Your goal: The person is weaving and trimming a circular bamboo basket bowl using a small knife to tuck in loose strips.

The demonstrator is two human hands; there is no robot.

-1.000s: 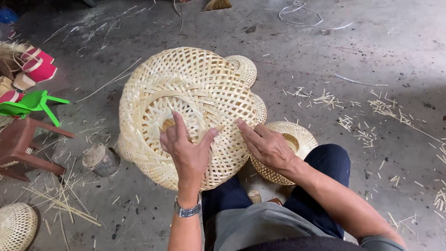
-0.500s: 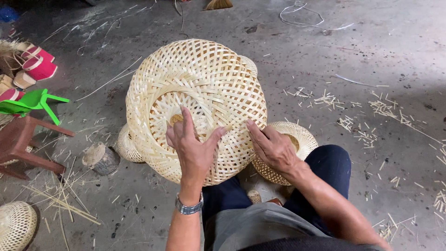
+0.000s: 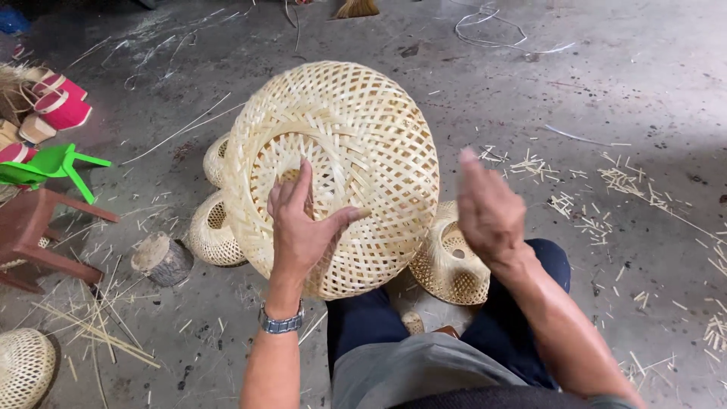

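Note:
A large round woven bamboo basket (image 3: 356, 144) is tipped up on its edge in front of my knees, its recessed middle facing me. My left hand (image 3: 303, 227), with a metal watch on the wrist, lies flat against the basket's lower middle, fingers spread, propping it up. My right hand (image 3: 488, 208) hovers just off the basket's right rim, fingers together and a little blurred, holding nothing. Smaller woven baskets sit behind and under the big one: one at the left (image 3: 214, 231) and one by my right knee (image 3: 450, 265).
A short log stump (image 3: 161, 257) stands at the left. Further left are a brown stool (image 3: 34, 235), a green plastic stool (image 3: 53, 163) and pink sandals (image 3: 60, 106). Another woven basket (image 3: 23, 367) sits at the bottom left. Bamboo strips and shavings litter the concrete floor (image 3: 606, 189).
The big basket has been tipped further upright and shifted right. My right hand has come off its rim and now hangs in the air; my left hand stays pressed on it.

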